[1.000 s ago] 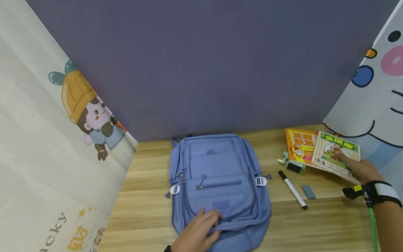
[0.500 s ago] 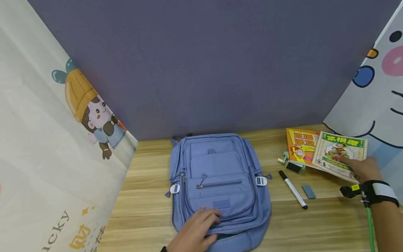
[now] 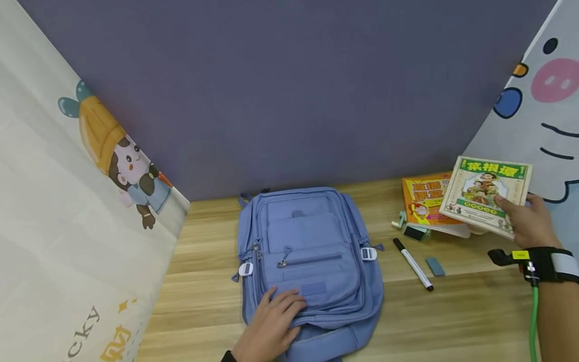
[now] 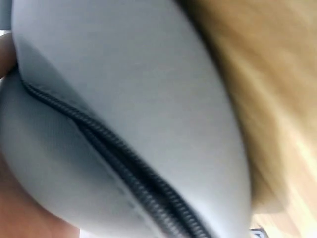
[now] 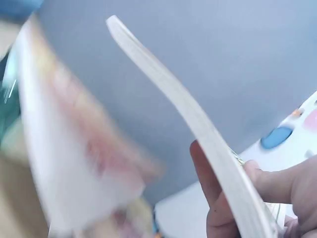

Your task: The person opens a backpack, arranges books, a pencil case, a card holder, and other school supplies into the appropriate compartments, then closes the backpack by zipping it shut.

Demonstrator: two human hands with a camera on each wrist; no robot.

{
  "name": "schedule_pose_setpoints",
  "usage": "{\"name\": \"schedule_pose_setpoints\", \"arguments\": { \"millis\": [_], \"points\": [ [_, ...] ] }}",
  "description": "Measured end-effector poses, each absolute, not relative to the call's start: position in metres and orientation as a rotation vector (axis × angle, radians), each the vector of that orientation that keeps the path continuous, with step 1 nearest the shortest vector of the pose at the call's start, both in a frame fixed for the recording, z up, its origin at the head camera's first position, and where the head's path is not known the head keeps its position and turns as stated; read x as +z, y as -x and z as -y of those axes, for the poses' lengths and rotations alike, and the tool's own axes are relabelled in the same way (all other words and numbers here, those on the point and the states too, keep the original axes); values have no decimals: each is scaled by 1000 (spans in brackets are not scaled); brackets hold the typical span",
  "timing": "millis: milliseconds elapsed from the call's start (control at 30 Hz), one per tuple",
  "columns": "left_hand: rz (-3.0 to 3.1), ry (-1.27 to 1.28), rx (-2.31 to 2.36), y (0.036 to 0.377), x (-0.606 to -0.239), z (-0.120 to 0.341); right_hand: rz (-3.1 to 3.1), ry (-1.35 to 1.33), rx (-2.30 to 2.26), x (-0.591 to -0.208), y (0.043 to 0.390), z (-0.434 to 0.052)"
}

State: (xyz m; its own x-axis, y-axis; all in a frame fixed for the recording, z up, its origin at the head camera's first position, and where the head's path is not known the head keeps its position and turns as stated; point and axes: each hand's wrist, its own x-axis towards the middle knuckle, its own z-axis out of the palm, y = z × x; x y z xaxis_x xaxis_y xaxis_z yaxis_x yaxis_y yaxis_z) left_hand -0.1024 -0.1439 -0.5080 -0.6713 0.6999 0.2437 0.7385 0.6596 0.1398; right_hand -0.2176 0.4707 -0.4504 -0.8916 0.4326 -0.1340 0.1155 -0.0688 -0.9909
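Observation:
A green-and-cream book (image 3: 479, 191) with cartoon figures on its cover is held up by my right hand (image 3: 534, 221), thumb on the cover and fingers beneath. The right wrist view shows this book's page edge (image 5: 183, 101) between thumb and fingers. Below and left of it lies an orange book (image 3: 425, 198), blurred in that view. My left hand (image 3: 269, 322) rests on the lower front of a blue backpack (image 3: 307, 234), fingers spread loosely over the fabric. In the left wrist view, a zipper (image 4: 114, 141) gapes partly along the bag; most of the hand is out of sight.
A white marker (image 3: 413, 265) with black ends and a blue-grey eraser (image 3: 435, 266) lie right of the backpack. A small green object (image 3: 416, 232) with a black panel sits by the orange book. A grey-blue panel (image 3: 280, 100) closes off the back.
My right hand has lifted the green-and-cream book off the pile and tilted it up, apart from the orange book. The left hand stays on the backpack. The head view has shifted slightly.

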Motion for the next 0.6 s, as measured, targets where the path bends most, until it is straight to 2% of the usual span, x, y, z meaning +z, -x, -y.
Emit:
{"name": "schedule_pose_setpoints", "arguments": {
  "millis": [267,600],
  "points": [
    [2618,1120,-315,105,-511,141,1763,146,2502,-393,219,-410],
    [2587,1074,-462,127,-471,129,2091,-336,2592,-363,197,-303]
  ]
}}
